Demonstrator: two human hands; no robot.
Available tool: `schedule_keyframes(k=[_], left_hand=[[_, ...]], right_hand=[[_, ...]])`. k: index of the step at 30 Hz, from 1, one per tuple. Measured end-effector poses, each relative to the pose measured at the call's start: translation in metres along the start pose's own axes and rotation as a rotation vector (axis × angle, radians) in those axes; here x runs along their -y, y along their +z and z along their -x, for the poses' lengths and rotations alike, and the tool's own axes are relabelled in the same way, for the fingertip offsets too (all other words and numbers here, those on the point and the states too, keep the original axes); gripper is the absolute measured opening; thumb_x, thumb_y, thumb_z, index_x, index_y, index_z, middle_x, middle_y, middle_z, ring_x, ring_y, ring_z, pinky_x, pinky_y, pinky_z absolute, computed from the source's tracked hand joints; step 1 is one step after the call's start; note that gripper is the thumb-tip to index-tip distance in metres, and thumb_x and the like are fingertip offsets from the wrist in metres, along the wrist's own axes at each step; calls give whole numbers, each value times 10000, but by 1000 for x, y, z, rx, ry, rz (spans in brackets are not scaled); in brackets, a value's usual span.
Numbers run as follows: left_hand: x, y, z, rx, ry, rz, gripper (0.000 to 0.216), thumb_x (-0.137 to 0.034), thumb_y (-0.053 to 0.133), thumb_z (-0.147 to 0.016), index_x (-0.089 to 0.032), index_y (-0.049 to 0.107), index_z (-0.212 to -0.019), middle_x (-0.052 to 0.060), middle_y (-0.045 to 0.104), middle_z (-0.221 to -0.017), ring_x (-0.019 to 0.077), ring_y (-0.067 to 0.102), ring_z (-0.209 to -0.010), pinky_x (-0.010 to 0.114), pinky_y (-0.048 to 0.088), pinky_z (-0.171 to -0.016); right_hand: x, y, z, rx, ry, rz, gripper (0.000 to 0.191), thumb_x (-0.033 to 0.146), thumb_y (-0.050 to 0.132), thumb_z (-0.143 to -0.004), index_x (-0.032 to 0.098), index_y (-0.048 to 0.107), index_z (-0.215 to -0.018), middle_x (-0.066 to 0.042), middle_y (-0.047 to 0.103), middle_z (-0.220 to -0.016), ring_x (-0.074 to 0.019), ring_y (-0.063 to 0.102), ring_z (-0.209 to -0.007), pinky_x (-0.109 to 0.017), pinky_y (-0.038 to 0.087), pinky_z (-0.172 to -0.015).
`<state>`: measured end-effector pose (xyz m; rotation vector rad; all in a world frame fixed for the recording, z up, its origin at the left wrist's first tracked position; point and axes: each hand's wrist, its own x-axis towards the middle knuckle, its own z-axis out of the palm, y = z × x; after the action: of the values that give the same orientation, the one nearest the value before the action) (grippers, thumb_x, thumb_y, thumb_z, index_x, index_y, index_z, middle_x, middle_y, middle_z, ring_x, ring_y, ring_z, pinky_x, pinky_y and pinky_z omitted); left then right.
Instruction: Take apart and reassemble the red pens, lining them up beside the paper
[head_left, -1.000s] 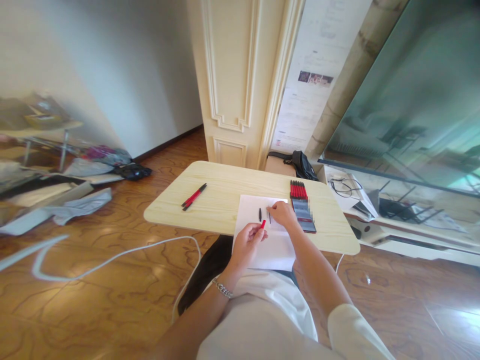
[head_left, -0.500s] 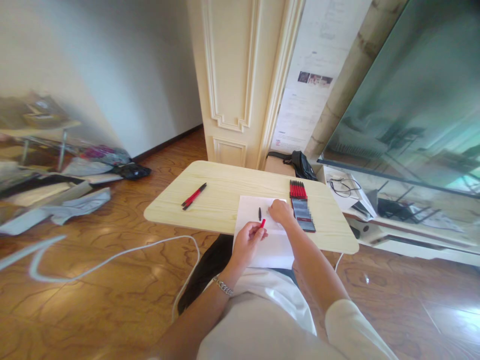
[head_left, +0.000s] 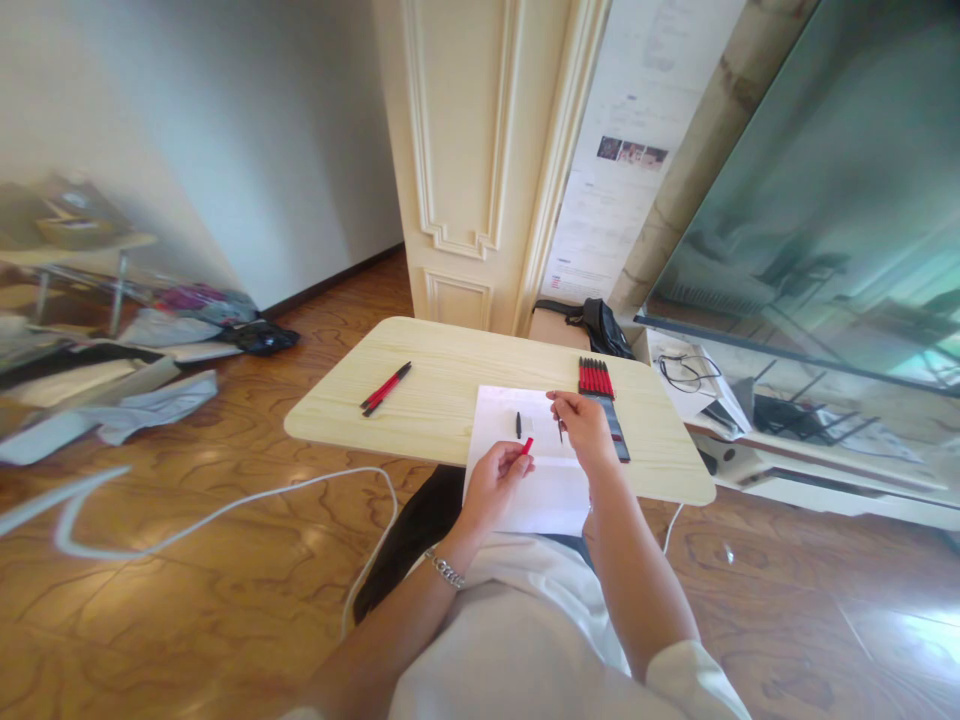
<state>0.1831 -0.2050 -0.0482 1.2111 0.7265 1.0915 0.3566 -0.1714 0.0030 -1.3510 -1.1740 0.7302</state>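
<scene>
My left hand [head_left: 501, 472] is closed around a red pen barrel [head_left: 527, 446] whose end sticks out past the fingertips, over the white paper [head_left: 536, 505]. Between the fingertips of my right hand [head_left: 583, 425] is a thin dark pen refill [head_left: 560, 432], pointing down above the paper's right side. A short black pen part [head_left: 518, 425] lies on the paper between both hands. Just beyond my right hand, a row of red pens with black ends [head_left: 596, 376] lies against a dark case [head_left: 619, 440], partly covered by that hand.
Red-and-black pens [head_left: 386, 390] lie on the left part of the light wooden table [head_left: 442, 350]. Behind the table are a black bag [head_left: 604, 328] and a cream panelled door [head_left: 465, 130]. A white cable [head_left: 262, 497] runs over the floor at left.
My right hand has lifted from the paper and turned, and the thin refill now shows in its fingers. My left hand stays in place with the red barrel.
</scene>
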Motion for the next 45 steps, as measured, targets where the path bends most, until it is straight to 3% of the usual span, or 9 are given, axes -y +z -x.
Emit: schedule_keyframes(k=[5, 14, 22, 31, 35, 37, 40, 45], left_hand=[[3, 2, 0, 12, 35, -7, 298, -403, 639, -809, -156, 587, -968, 81, 676, -902, 180, 660, -825, 343, 512, -811], [5, 1, -1, 33, 58, -69, 261, -383, 602, -843, -162, 594, -983, 75, 668, -897, 171, 645, -834, 320, 498, -802], [9, -1, -1, 25, 42, -49, 245, -369, 603, -844, -165, 579, -978, 73, 669, -896, 172, 646, -828, 322, 499, -789], [7, 0, 1, 3, 21, -61, 264, -385, 629, -819, -163, 592, -958, 74, 680, -882, 179, 653, -825, 304, 503, -755], [5, -1, 2, 0, 8, -12, 278, -387, 650, -801, -159, 587, -946, 78, 680, -896, 181, 661, -816, 327, 513, -777], [3, -1, 2, -2, 2, 29, 292, -391, 662, -790, -156, 578, -943, 78, 677, -899, 184, 667, -818, 341, 519, -791], [1, 0, 1, -28, -14, 81, 315, -400, 677, -774, -155, 568, -940, 71, 675, -875, 187, 674, -804, 349, 528, -782], [-2, 1, 1, -40, -21, 101, 312, -385, 686, -770, -155, 562, -939, 71, 676, -868, 187, 676, -802, 347, 527, -782]], right_hand=[[23, 4, 14, -111, -68, -280, 262, 400, 622, -779, 177, 615, -915, -23, 619, -789, -107, 534, -641, -232, 428, -560], [23, 14, 20, -124, -100, -274, 225, 370, 630, -790, 173, 613, -899, -26, 628, -759, -114, 540, -619, -245, 431, -551], [8, 17, 37, 79, -44, -83, 227, 387, 633, -791, 167, 654, -841, -42, 663, -749, -148, 584, -682, -270, 447, -621], [5, 8, 40, 87, -13, -39, 288, 447, 665, -750, 164, 643, -801, -19, 628, -648, -137, 556, -613, -265, 430, -590], [1, 1, 31, 238, 23, -27, 337, 465, 651, -756, 162, 669, -902, -36, 661, -733, -145, 572, -650, -263, 431, -597], [-4, -1, 21, 224, 23, 59, 340, 456, 589, -802, 163, 672, -953, -52, 681, -807, -151, 583, -676, -270, 434, -611], [-15, 4, 3, 114, 5, 406, 253, 391, 567, -817, 179, 692, -878, -59, 693, -836, -170, 603, -752, -294, 436, -704], [-28, 23, -12, 148, 113, 893, 208, 345, 566, -816, 186, 693, -857, -104, 690, -915, -213, 616, -859, -306, 411, -743]])
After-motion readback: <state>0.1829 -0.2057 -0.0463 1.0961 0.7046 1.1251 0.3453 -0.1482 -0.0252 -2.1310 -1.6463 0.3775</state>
